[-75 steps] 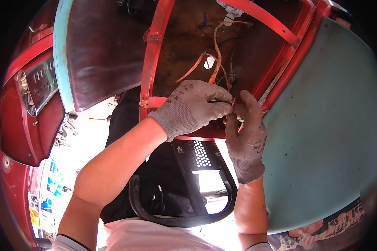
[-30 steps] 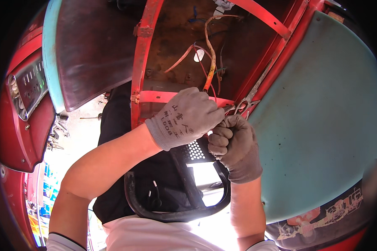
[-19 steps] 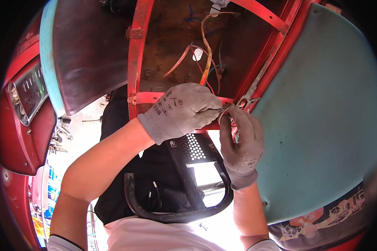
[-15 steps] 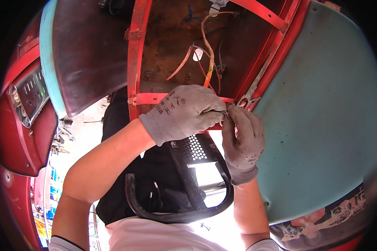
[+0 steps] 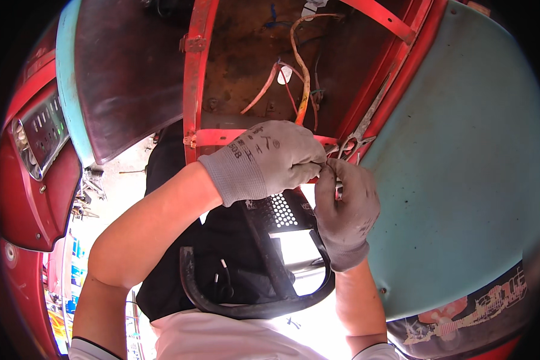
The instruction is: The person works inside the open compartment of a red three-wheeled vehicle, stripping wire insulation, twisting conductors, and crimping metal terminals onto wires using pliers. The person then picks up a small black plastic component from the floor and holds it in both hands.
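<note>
My left hand [image 5: 273,157], in a grey work glove, reaches across the middle with its fingers pinched. Its fingertips meet those of my gloved right hand [image 5: 349,210], whose thumb and fingers are also pressed together. A thin wire seems to be pinched between them, mostly covered by the gloves. Behind my left hand, an orange-sheathed cable [image 5: 306,84] and thin red wires [image 5: 288,90] run down out of a brown-floored opening. Just above my right hand, a worn metal tool [image 5: 355,144] with scissor-like loops rests along the red frame.
The red metal frame [image 5: 193,78] surrounds the opening. A wide turquoise panel [image 5: 462,162] fills the right, and a dark panel with turquoise edging [image 5: 71,84] stands at left. Below my hands is a bent black tube [image 5: 222,309]. A red body part with a lamp [image 5: 45,138] lies far left.
Both hands stay pinched together at nearly the same spot; my right fingers have shifted slightly down and left. The view has moved a little, and the metal tool's loops show more.
</note>
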Available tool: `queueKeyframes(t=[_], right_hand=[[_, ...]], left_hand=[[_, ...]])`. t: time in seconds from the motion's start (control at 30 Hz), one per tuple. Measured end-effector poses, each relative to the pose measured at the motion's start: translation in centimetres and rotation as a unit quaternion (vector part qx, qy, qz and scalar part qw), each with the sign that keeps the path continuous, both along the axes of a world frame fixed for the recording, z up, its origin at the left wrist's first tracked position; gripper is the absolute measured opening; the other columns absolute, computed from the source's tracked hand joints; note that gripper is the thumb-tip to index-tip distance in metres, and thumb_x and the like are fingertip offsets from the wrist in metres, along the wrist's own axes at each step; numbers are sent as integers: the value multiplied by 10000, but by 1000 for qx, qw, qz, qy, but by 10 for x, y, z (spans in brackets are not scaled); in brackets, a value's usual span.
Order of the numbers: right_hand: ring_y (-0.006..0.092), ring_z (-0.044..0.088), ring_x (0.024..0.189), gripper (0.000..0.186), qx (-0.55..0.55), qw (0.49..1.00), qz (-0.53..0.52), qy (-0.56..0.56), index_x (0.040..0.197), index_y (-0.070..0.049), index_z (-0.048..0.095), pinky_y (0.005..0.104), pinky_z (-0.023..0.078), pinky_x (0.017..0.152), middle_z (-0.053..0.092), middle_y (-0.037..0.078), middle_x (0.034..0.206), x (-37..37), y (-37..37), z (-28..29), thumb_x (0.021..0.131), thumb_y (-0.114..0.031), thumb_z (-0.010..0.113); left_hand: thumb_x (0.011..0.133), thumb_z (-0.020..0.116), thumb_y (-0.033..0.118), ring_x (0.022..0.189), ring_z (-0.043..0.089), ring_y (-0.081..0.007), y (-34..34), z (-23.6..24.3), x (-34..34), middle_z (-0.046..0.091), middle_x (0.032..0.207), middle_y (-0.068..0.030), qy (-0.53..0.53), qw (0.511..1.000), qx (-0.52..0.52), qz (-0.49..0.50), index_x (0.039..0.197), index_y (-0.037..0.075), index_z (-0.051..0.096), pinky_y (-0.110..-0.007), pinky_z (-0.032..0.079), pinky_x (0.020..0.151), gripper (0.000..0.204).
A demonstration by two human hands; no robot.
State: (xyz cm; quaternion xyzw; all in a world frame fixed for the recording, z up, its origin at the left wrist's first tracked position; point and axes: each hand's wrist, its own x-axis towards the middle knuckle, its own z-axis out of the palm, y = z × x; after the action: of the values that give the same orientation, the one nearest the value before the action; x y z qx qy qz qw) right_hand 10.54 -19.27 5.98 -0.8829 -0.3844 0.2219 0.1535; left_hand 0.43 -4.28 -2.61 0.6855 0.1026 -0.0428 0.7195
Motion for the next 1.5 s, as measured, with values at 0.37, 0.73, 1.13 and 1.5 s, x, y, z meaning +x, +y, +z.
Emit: queueKeyframes(t=[0.37, 0.73, 1.13, 1.5], right_hand=[[114, 504, 592, 164, -12, 682, -453, 574, 941, 0, 615, 286, 418, 537, 565, 23, 726, 15, -13, 21, 1030, -56, 490], [316, 687, 896, 264, -1, 998, 45, 41, 1097, -103, 726, 444, 549, 800, 737, 100, 1013, 9, -3, 14, 851, -18, 771], [110, 574, 650, 324, 6, 640, -515, 570, 1000, 28, 627, 235, 444, 579, 608, 55, 727, 13, 1, 5, 1080, -252, 486], [224, 704, 913, 332, -53, 909, -220, 351, 1296, -15, 659, 355, 557, 797, 734, 123, 1072, -17, 23, -14, 1008, -177, 679]], left_hand=[[820, 796, 152, 747, 599, -227, -13, -3, -15, 622, 802, -20, -143, 970, 192, 41, 1041, 108, 710, -389, 474, 675, 241], [860, 827, 165, 864, 645, -275, -9, -4, -13, 672, 907, -52, -85, 992, 66, 60, 1088, 121, 742, -421, 511, 777, 247], [870, 803, 88, 814, 646, -234, -8, -8, -10, 703, 923, -48, -89, 989, 75, 93, 1109, 94, 740, -372, 517, 733, 248], [1016, 661, 46, 845, 645, -113, -12, 21, 13, 704, 969, -59, 230, 761, -512, 324, 1170, -22, 707, -272, 550, 792, 174]])
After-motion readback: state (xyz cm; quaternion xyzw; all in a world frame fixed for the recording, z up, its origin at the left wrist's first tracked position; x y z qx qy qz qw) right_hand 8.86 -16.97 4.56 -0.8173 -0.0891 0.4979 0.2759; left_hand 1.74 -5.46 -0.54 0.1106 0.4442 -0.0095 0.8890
